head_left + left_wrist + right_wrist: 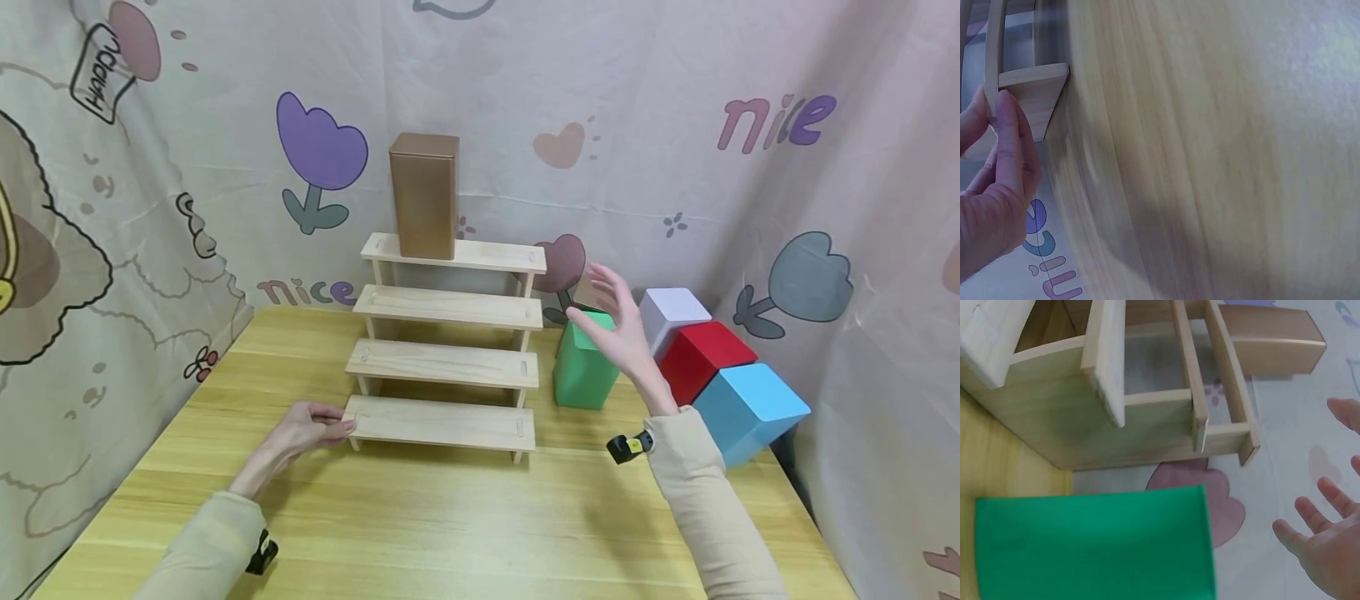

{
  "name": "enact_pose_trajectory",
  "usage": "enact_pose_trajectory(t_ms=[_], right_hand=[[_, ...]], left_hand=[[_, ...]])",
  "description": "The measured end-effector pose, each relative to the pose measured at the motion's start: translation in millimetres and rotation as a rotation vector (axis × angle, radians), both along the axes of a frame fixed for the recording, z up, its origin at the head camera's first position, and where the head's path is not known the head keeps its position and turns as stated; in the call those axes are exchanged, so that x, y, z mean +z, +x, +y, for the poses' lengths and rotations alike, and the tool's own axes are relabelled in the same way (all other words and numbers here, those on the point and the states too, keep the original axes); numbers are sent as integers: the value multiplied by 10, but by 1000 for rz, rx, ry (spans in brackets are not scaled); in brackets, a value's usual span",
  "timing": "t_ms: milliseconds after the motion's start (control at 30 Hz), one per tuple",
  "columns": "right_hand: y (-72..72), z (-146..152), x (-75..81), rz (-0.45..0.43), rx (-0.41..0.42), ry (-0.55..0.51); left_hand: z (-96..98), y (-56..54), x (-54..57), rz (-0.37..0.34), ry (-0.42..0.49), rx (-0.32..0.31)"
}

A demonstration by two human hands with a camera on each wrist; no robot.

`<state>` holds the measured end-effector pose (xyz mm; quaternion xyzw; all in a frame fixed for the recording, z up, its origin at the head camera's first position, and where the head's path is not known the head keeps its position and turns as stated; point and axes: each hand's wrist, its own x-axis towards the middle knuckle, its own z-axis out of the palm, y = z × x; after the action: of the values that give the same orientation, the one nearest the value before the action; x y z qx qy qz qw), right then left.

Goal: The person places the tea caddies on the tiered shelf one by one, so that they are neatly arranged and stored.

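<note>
A four-step wooden display stand (442, 423) rises toward the back of the table. My left hand (306, 429) pinches the left end of its lowest step; in the left wrist view, thumb and fingertips (1007, 103) lie on either side of the board's end. On the top step a brown box (424, 200) stands upright. My right hand (618, 325) is raised with fingers spread and holds nothing. In the head view it overlaps the green box (581, 375), which stands on the table right of the stand.
At the right, a white box (672, 312), a red box (705, 358) and a light blue box (750, 408) sit close together near the wooden table's (450, 533) right edge. A printed cloth (480, 100) hangs behind and along the sides.
</note>
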<state>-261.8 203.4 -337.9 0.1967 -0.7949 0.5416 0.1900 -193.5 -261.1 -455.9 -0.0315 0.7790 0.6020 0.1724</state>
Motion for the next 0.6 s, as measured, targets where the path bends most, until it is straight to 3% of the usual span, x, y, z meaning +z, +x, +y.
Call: enact_pose_trajectory(t_ms=[300, 600], right_hand=[[89, 212, -244, -30, -52, 15], [144, 387, -512, -69, -91, -25]], left_hand=[[-1, 22, 5, 15, -46, -1], [-2, 21, 2, 18, -35, 2]])
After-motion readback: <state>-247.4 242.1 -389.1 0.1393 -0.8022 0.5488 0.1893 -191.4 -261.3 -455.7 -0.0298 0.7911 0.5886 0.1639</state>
